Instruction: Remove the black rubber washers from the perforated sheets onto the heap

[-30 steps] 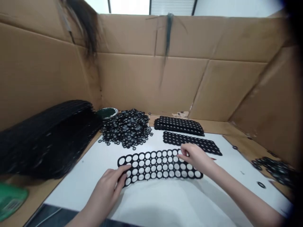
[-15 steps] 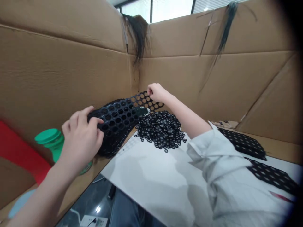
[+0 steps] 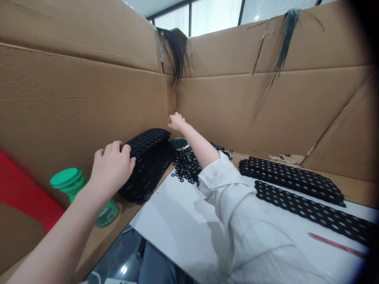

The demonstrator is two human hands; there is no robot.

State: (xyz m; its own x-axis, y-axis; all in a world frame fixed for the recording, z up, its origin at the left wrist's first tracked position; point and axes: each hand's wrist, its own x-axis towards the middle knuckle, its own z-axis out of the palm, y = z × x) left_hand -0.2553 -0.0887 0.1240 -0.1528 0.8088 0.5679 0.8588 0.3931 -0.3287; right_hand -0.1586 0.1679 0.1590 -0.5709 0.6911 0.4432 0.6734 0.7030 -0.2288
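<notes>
Punched sheet (image 3: pixel 151 137), aloft 0.5 s ago, now lies atop stack (image 3: pixel 145 177); L hand (image 3: pixel 114 165) clasps stack's near end, fingers curled; R hand (image 3: pixel 177 121) at stack's far end, grip can't tell; ring pile (image 3: pixel 186 165) just right of stack.

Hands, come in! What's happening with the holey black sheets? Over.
Left hand gripping near end of sheet stack. Right hand at far end, grip unclear. Ring pile beside stack.

The left hand (image 3: pixel 114 163) rested on the near end of a stack of black perforated sheets (image 3: pixel 148 163) leaning by the cardboard wall (image 3: pixel 74 106). The right hand (image 3: pixel 177 121) touched its far end, above a pile of black rings (image 3: pixel 186 165). A green bottle (image 3: pixel 74 187) stood nearby.
</notes>
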